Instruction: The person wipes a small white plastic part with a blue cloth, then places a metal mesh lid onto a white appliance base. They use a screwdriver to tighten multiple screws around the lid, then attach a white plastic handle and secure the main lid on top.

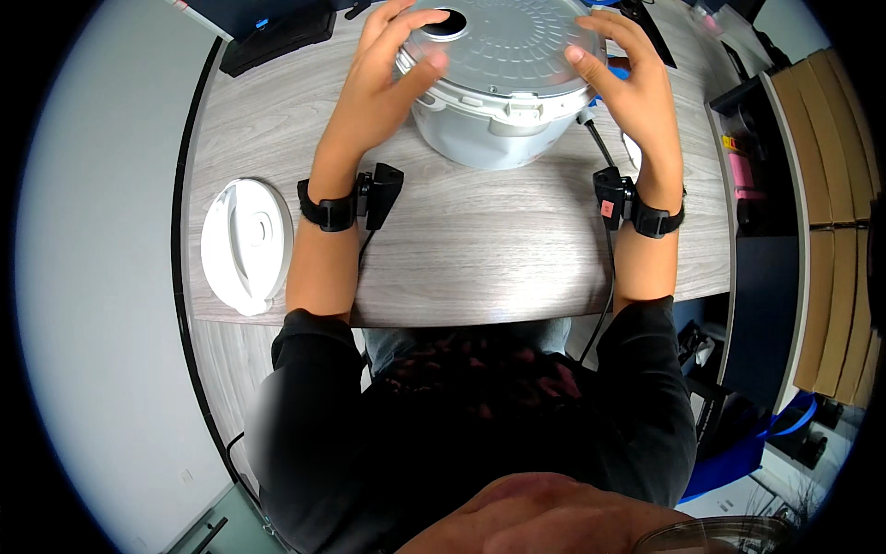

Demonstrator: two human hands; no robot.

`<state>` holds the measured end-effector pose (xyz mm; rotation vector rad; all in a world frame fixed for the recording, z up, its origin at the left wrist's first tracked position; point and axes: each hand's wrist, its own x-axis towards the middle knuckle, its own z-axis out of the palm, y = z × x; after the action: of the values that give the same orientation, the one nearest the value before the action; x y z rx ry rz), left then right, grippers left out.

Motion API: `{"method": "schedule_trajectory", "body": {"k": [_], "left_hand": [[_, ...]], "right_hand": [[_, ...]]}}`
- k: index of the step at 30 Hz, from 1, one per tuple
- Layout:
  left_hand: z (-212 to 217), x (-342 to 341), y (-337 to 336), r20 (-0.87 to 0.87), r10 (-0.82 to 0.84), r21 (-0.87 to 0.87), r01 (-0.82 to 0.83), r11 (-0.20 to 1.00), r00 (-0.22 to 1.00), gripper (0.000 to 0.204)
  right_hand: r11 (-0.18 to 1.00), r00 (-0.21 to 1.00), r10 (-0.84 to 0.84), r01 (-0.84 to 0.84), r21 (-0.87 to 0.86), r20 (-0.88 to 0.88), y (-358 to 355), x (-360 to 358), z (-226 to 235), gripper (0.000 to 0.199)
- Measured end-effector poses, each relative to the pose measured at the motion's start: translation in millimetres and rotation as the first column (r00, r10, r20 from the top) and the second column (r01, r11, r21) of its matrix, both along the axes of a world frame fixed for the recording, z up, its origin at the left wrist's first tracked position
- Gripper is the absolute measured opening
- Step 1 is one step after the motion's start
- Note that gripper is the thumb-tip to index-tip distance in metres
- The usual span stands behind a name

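Observation:
A round white pot-like appliance [484, 143] stands at the far middle of the table. A silvery-grey lid [517, 46] with radial ridges sits on it, with a dark round opening [445, 25] near its left side. My left hand [383, 78] is at the lid's left rim, thumb at the edge and index finger by the opening. My right hand [632, 83] curves round the right rim, its thumb on top. The lid is between both hands; the far fingertips are partly cut off or hidden. Nearer, to the left, lies a white oval cover [246, 245] with a raised handle.
A black flat case [279, 42] lies at the far left. A black cable [598, 138] runs beside the pot at right. Black devices are strapped to both wrists, the left one [383, 197] and the right one [609, 197]. Shelving [766, 212] and cardboard [831, 305] stand right.

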<state>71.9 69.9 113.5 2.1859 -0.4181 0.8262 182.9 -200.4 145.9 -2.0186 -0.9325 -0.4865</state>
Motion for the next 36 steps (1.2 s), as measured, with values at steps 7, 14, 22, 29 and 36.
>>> {"method": "schedule_trajectory", "body": {"k": [7, 14, 22, 29, 36], "left_hand": [[0.1, -1.2, -1.8, 0.006, 0.011, 0.026, -0.011, 1.000, 1.000, 0.045], [0.9, -1.0, -0.9, -0.005, 0.007, 0.025, -0.007, 1.000, 1.000, 0.044], [-6.9, 1.0, 2.3, -0.072, -0.018, -0.010, 0.018, 1.000, 0.997, 0.047], [-6.9, 0.4, 5.5, -0.114, -0.058, 0.012, 0.060, 0.998, 0.992, 0.056], [-7.1, 1.3, 15.6, 0.007, 0.079, 0.008, -0.080, 0.997, 0.997, 0.061]], "right_hand": [[0.999, 1.000, 0.014, -0.015, 0.037, 0.016, -0.3, 8.1, -4.6, 0.050], [0.998, 0.997, 0.065, -0.065, 0.008, -0.035, -1.3, -3.3, 9.4, 0.040], [1.000, 0.986, 0.005, -0.008, -0.012, -0.165, 1.0, -13.6, 19.8, 0.036], [0.997, 0.998, 0.068, -0.068, 0.028, 0.004, -0.2, -2.5, 4.6, 0.037], [0.985, 0.995, 0.062, -0.048, 0.166, -0.083, -11.9, 5.2, -7.3, 0.055]]}}
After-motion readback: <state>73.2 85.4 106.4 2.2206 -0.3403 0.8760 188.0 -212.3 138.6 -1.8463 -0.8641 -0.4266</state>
